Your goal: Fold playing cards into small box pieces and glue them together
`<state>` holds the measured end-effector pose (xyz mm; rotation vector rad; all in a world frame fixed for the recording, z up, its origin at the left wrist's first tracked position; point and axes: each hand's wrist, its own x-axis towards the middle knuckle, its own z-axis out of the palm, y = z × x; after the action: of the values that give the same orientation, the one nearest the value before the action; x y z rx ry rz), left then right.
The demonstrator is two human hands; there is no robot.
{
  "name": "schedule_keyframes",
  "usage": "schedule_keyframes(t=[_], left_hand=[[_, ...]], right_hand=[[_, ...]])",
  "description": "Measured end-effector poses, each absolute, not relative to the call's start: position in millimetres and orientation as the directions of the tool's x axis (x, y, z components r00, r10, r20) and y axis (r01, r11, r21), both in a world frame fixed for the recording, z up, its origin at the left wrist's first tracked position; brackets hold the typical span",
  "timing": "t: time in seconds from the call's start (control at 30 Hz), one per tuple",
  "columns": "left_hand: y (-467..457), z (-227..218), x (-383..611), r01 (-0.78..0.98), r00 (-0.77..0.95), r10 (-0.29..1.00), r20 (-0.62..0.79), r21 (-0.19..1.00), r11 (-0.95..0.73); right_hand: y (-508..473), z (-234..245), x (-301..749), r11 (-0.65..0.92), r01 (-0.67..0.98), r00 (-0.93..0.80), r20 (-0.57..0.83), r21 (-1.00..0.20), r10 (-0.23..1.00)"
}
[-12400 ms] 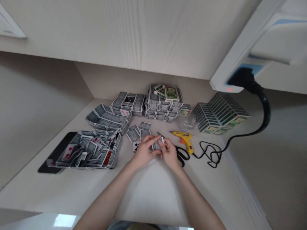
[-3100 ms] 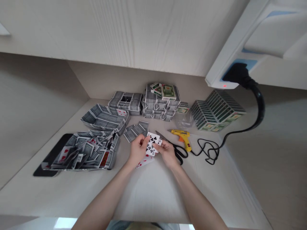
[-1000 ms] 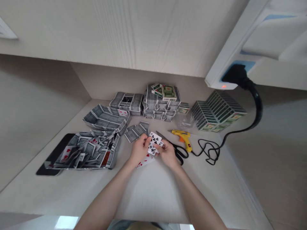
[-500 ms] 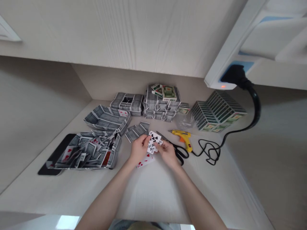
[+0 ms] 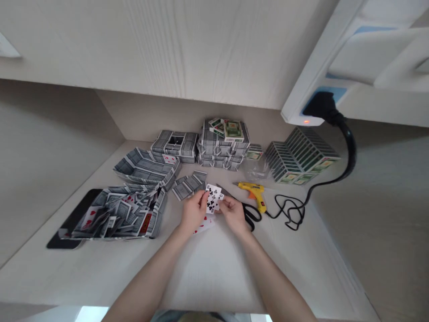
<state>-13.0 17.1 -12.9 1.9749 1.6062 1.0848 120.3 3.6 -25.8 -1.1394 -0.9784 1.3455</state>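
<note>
Between my two hands is a ten of clubs playing card (image 5: 212,199), face up, with a second card showing behind its right edge. My left hand (image 5: 194,210) pinches the left side of the cards. On the right, my right hand (image 5: 232,213) grips the second card's edge between thumb and fingers. Under the hands lies a red-suited card (image 5: 203,225), partly covered. Just past my left hand several face-down cards (image 5: 189,184) rest on the desk. Black-handled scissors (image 5: 252,214) lie beside my right hand, partly hidden by it.
A yellow glue gun (image 5: 253,192) lies right of the scissors, its black cord coiled. At left stand a card-built tray (image 5: 152,226) full of loose cards and another card-built tray (image 5: 147,167). Card-covered boxes (image 5: 223,150) and stacked card packs (image 5: 301,156) line the back.
The right thumb has moved off the front of the ten of clubs to the right edge. The view has shifted slightly.
</note>
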Motion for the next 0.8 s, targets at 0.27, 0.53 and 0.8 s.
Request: schedule_keyframes(t=[0.27, 0.53, 0.8], left_hand=[[6, -13, -5, 0.761, 0.308, 0.849, 0.429, 0.424, -0.49], [2, -10, -6, 0.734, 0.251, 0.847, 0.468, 0.479, -0.482], [3, -9, -5, 0.721, 0.159, 0.924, 0.348, 0.598, -0.349]], right_hand=[[1, -35, 117, 0.002, 0.108, 0.195, 0.023, -0.994, 0.981], [-2, -27, 117, 0.042, 0.132, 0.199, 0.068, -0.99, 0.978], [1, -21, 120, 0.045, 0.018, 0.195, 0.047, -0.999, 0.98]])
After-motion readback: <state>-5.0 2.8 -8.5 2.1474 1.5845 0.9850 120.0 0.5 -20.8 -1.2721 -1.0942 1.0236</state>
